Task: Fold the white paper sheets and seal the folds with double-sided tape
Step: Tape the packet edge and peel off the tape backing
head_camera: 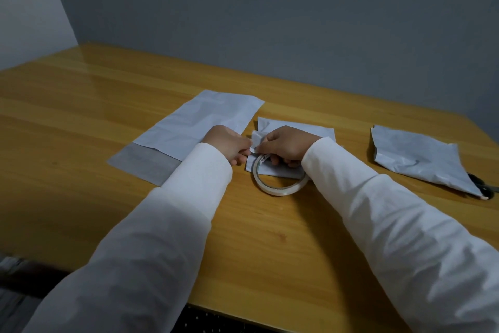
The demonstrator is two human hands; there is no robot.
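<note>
While a tape roll [279, 180] is lying on the wooden table [81, 105], the left hand [229, 145] and right hand [286, 145] are pinching its loose end over a small folded sheet [297, 130]. A larger sheet [194, 124] is lying flat just left (a crumpled one [415, 154] is sitting well to the right).

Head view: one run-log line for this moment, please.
stage: taping | left hand: pinches tape end | right hand: holds clear ring-shaped tape roll | under hands: small folded white paper sheet | wooden table
</note>
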